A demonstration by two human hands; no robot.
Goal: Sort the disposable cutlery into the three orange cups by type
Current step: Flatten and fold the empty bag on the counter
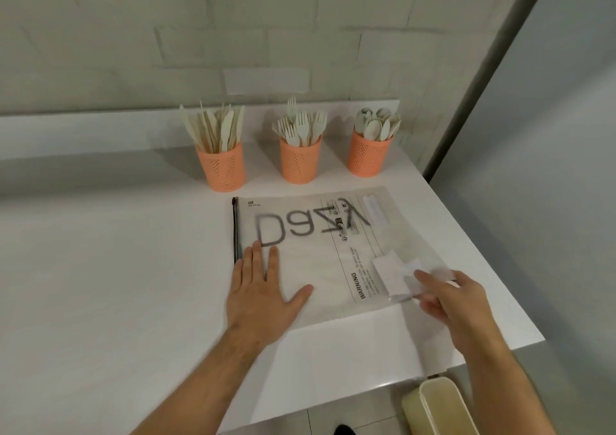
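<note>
**Zip bag, bin and brick wall around the worktop**

A frosted plastic zip bag [320, 254] lay flat on the white worktop [100, 268], towards its right edge. A dark zipper [236, 231] ran along the bag's left side. Large grey mirrored lettering [310, 227] showed through the film, with a printed "WARNING" block [361, 284] near the bag's front edge. A white slip [393, 274] sat at its front right part, a pale label [375, 209] at its far right corner. Behind the worktop's back edge rose a white-painted brick wall [200, 34]. Below the front right corner stood a cream bin [436, 408] on a tiled floor [300, 421].
</note>
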